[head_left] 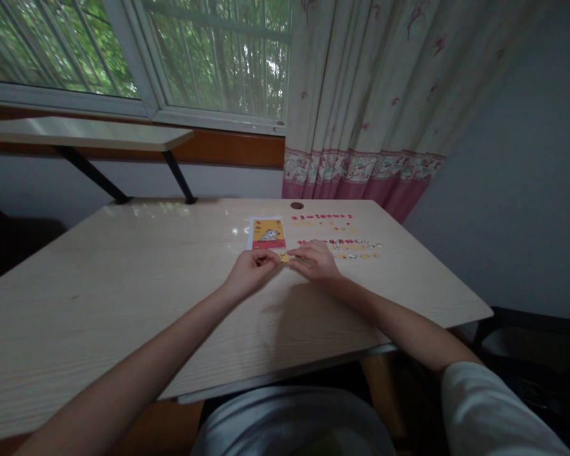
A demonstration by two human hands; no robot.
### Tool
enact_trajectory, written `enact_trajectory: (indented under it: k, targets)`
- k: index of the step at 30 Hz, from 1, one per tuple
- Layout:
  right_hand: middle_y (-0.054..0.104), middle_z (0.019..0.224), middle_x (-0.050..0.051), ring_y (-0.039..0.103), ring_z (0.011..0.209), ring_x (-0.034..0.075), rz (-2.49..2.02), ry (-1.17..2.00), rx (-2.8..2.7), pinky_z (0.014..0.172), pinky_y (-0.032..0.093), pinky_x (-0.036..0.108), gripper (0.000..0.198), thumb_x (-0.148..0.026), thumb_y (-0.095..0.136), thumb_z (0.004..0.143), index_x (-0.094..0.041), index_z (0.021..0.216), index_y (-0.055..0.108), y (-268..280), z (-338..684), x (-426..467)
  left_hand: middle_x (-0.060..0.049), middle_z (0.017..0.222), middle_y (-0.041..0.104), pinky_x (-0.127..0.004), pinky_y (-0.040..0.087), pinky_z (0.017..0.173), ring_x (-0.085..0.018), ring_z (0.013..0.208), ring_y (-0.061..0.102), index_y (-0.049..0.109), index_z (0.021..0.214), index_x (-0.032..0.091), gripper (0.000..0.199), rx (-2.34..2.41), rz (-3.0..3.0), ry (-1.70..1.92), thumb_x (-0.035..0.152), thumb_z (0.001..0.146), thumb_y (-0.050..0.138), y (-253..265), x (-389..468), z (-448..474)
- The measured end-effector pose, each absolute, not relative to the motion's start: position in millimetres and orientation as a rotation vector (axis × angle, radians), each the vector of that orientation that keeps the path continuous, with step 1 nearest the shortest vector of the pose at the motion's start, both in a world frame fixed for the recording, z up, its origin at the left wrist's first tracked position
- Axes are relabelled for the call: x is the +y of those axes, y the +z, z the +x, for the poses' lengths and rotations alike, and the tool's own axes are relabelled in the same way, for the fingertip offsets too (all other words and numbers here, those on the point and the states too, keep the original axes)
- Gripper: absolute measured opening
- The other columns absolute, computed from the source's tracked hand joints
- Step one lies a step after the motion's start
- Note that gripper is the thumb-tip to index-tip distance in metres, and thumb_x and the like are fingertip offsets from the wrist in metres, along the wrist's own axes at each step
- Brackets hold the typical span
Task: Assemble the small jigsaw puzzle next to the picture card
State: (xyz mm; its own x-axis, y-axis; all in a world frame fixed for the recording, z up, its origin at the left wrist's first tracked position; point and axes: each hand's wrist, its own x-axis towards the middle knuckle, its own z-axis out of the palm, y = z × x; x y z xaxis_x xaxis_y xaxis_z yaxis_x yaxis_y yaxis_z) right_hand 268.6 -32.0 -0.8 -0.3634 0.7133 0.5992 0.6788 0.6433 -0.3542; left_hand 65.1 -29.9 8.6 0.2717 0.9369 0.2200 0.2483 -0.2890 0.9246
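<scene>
My left hand [253, 272] and my right hand [316, 258] meet low over the middle of the desk, fingertips closed. Between them they pinch a small yellow jigsaw piece [285, 258]; whether it is one piece or two joined ones is too small to tell. Just beyond my left hand lies a yellow-and-red picture card [268, 234] with a white animal on it. Red jigsaw pieces [344, 241] and yellow-and-white jigsaw pieces [354, 256] lie in rows beside my right hand, which hides some of them.
Farther back are another row of red pieces [323, 217] and scattered yellow pieces [308, 223]. A round cable hole [297, 206] sits near the back edge of the wooden desk [123, 304]. A raised shelf [85, 132] stands at back left; a curtain [361, 114] hangs behind.
</scene>
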Motion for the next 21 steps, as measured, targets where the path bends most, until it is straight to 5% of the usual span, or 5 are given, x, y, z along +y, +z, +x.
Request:
enact_trajectory:
  k: [12, 21]
  targets:
    - [0.072, 0.085, 0.006, 0.059, 0.088, 0.020, -1.160, 0.053, -2.220, 0.083, 0.033, 0.033, 0.026, -0.043, 0.065, 0.084, -0.021, 0.096, 0.074, 0, 276, -30, -0.007, 0.080, 0.069, -0.028, 0.046, 0.061, -0.016, 0.066, 0.056, 0.071, 0.088, 0.014, 0.032, 1.271, 2.049, 0.975, 0.042, 0.081, 0.056, 13, -19, 40]
    - [0.072, 0.097, 0.006, 0.060, 0.096, 0.020, -1.286, 0.230, -2.334, 0.087, 0.033, 0.034, 0.022, -0.039, 0.065, 0.085, -0.022, 0.097, 0.074, -8, 276, -22, -0.012, 0.102, 0.062, -0.039, 0.047, 0.088, -0.025, 0.094, 0.058, 0.071, 0.103, 0.015, 0.040, 1.373, 2.662, 0.529, 0.038, 0.086, 0.043, -1, 15, -13]
